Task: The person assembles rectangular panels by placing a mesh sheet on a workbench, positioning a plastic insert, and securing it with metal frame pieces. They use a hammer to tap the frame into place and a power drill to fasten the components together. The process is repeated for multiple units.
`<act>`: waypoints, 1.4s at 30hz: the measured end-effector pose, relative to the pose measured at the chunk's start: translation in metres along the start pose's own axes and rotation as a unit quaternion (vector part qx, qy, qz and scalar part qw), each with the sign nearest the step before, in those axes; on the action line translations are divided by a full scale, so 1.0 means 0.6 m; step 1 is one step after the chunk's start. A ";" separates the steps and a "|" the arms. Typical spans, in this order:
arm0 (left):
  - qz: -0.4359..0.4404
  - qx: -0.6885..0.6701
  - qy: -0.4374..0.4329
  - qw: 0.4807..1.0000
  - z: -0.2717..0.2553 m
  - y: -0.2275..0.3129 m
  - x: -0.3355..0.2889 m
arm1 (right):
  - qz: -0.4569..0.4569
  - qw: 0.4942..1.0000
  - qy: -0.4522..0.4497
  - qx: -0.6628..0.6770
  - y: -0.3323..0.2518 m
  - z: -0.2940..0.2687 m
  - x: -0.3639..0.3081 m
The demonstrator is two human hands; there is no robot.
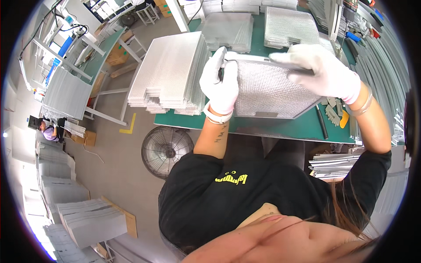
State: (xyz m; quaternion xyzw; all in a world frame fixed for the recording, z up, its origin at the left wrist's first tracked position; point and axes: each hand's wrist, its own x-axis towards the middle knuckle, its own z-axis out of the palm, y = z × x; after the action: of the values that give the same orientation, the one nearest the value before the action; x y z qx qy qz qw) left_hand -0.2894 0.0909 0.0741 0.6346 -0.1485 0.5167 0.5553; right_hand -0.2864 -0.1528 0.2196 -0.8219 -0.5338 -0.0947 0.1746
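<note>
A rectangular metal mesh filter panel (272, 94) with a thin metal frame stands tilted in front of me over the green table. My left hand (220, 85), in a white glove, closes on its upper left corner with thumb and fingers. At the upper right, my right hand (324, 72), also gloved and a little blurred, has its fingers curled around the frame's edge. Beside my left hand rises a stack of mesh sheets (169, 72) with notched near edges. The far side of the panel is hidden from me.
More mesh stacks (291, 26) stand at the back of the green table (210, 124). A black-handled tool (322, 122), small metal brackets (332, 115) and an orange piece (344, 119) lie right of the panel. Long metal strips (381, 74) fill the right side. A floor fan (167, 152) stands left below.
</note>
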 end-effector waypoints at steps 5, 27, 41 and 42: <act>-0.011 -0.178 -0.045 0.983 -0.002 -0.016 0.007 | -0.032 0.992 0.026 -0.119 -0.008 0.002 0.003; 0.469 0.071 -0.535 0.700 0.261 0.115 0.027 | 0.509 0.743 0.345 0.265 0.073 0.360 -0.474; 0.375 0.161 -0.493 0.769 0.278 0.065 -0.030 | 0.322 0.561 0.567 0.511 -0.083 0.365 -0.301; 0.366 0.155 -0.493 0.774 0.277 0.065 -0.029 | 0.326 0.574 0.491 0.568 -0.087 0.375 -0.297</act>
State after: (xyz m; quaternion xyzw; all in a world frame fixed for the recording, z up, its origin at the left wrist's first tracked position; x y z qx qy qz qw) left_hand -0.2449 -0.0717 0.1067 0.7772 -0.5413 0.3133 0.0691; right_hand -0.4145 -0.1967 -0.0389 -0.5000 -0.0059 -0.0977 0.8605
